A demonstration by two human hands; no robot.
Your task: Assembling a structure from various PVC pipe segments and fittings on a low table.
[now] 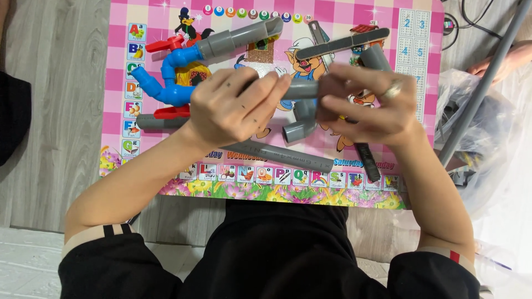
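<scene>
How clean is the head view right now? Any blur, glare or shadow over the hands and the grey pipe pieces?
Head view: even, soft light, with no hard shadows on the pink mat. The left hand and right hand look sharp, with slight softness at the fingertips. The grey pipe fitting between them is clear. The white plastic bag at the right edge is bright, nearly washed out.
</scene>
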